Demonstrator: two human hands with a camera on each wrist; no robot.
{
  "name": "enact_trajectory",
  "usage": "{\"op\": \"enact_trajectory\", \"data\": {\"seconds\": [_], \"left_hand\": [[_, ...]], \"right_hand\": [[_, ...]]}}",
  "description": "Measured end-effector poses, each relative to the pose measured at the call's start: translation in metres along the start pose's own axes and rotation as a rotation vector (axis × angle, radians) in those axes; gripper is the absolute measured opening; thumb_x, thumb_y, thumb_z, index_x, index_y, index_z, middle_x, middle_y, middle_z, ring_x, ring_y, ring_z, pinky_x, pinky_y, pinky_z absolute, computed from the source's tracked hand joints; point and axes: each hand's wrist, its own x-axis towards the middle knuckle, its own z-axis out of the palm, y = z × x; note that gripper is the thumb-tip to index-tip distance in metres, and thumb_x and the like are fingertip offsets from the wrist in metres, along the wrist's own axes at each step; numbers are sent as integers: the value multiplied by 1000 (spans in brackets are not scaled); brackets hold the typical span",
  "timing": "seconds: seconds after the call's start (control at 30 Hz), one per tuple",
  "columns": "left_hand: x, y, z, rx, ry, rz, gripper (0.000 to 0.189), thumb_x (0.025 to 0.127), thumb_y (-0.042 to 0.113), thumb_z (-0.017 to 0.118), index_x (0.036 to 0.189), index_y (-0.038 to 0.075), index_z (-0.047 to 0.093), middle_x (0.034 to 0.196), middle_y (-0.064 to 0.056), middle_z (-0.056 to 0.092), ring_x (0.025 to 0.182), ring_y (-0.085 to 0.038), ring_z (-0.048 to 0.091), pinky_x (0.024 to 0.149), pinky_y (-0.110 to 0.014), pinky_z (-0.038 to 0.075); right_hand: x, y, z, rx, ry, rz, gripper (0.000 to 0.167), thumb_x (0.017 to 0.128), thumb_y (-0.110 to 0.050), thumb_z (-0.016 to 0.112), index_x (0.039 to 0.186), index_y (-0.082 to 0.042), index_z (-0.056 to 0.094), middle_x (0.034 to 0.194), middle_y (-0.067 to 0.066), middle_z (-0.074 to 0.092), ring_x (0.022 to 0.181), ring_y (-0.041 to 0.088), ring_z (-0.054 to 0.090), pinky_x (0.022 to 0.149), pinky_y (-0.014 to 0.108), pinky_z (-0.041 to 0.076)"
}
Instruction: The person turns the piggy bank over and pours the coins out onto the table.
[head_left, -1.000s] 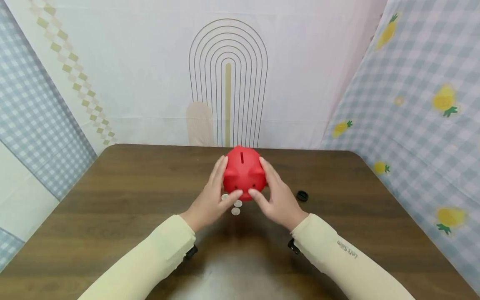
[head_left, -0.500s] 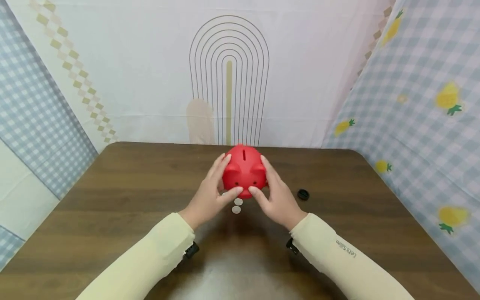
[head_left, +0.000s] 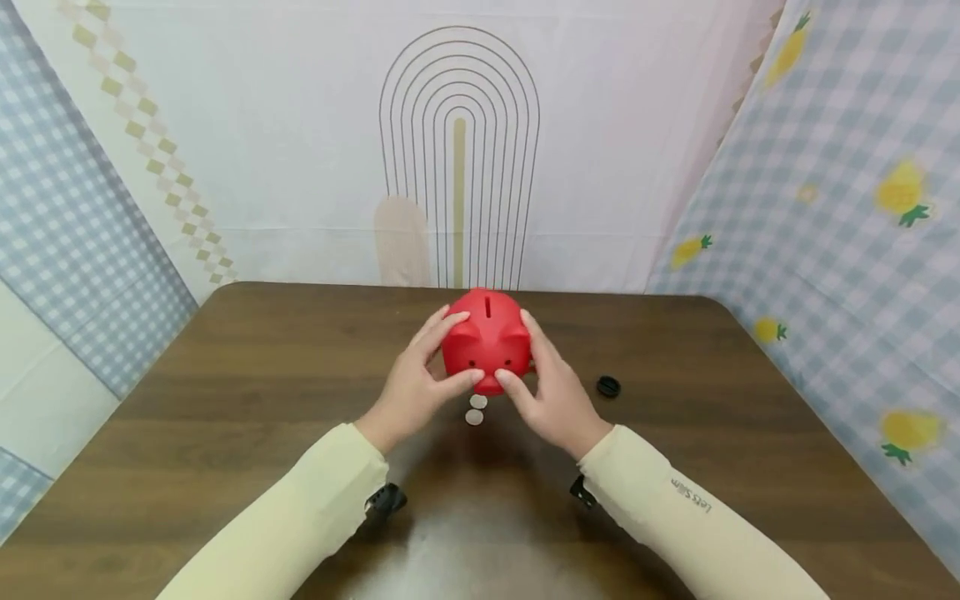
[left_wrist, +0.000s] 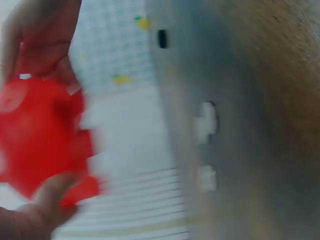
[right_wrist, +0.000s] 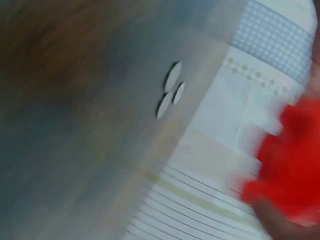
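Note:
A red piggy bank (head_left: 487, 346), its coin slot on top and its snout toward me, is held up over the table between both hands. My left hand (head_left: 405, 385) grips its left side, with the thumb beside the snout. On the other side my right hand (head_left: 558, 398) grips it the same way. The wrist views show air between the piggy bank (left_wrist: 37, 135) and the table. Below it lie white round coins (head_left: 474, 417); the right wrist view shows three coins (right_wrist: 173, 75), while the head view has one hidden.
To the right of my right hand a black round plug (head_left: 608, 387) lies on the brown wooden table (head_left: 300, 350). A patterned white cloth (head_left: 300, 150) hangs behind the table's far edge, and a checked cloth (head_left: 825, 250) hangs on the right.
The left fingers have shifted on the piggy bank's side, further over its top. The bank is slightly tilted and moved, and it now covers one coin in the head view.

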Motion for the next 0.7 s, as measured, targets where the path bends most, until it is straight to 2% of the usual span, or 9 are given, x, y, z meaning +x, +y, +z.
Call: {"op": "enact_trajectory", "data": {"seconds": [0.13, 0.2, 0.27, 0.33, 0.47, 0.5, 0.57, 0.7], "left_hand": [[2, -8, -1, -10, -35, -164, 66, 84, 22, 75, 143, 24, 45, 141, -5, 47, 123, -32, 50, 89, -42, 54], [2, -11, -2, -10, -40, -196, 68, 83, 22, 75, 143, 24, 44, 141, -6, 47, 124, -33, 50, 89, -42, 54], [1, -10, -3, -11, -29, -185, 68, 82, 22, 76, 143, 25, 45, 142, -6, 47, 125, -33, 49, 88, -43, 54], [1, -6, -4, -12, -7, -145, 68, 81, 22, 77, 142, 26, 46, 145, -4, 44, 127, -32, 47, 89, -44, 54], [-2, 8, -5, -3, 25, -10, 69, 80, 16, 79, 141, 23, 49, 152, -1, 33, 131, -31, 43, 89, -44, 53], [-2, 10, -5, 2, 30, 11, 68, 80, 15, 78, 141, 22, 49, 154, -1, 31, 132, -31, 42, 89, -45, 53], [1, 9, -6, 10, 17, -11, 67, 81, 16, 77, 141, 22, 49, 150, -2, 37, 128, -30, 46, 89, -44, 53], [4, -4, -4, 15, -23, -160, 66, 83, 22, 76, 142, 25, 47, 140, -6, 48, 122, -31, 52, 90, -42, 53]], "right_hand": [[3, 0, 1, 56, -145, 245, 78, 91, -39, 63, 153, -14, 21, 139, 9, 49, 116, 27, 56, 88, 42, 54], [3, 0, 1, 57, -172, 281, 80, 91, -40, 64, 153, -15, 21, 140, 9, 47, 118, 27, 54, 89, 42, 54], [4, -1, 1, 60, -154, 253, 79, 90, -38, 64, 153, -15, 21, 140, 9, 47, 117, 28, 55, 88, 42, 54], [4, -2, 1, 40, -106, 173, 79, 91, -36, 65, 153, -16, 21, 138, 9, 48, 114, 26, 56, 87, 40, 55], [1, -5, -1, -1, 22, -36, 81, 89, -25, 68, 153, -14, 20, 140, 11, 44, 114, 26, 55, 86, 41, 55], [1, -6, -1, -5, 42, -66, 80, 89, -23, 68, 153, -13, 21, 141, 11, 43, 115, 26, 55, 87, 40, 55], [3, -5, -1, 44, 17, -30, 77, 90, -24, 67, 152, -13, 23, 142, 12, 44, 116, 27, 54, 88, 42, 54], [2, -1, 4, 123, -98, 183, 72, 92, -35, 63, 150, -18, 25, 138, 9, 49, 115, 27, 55, 89, 41, 54]]}}
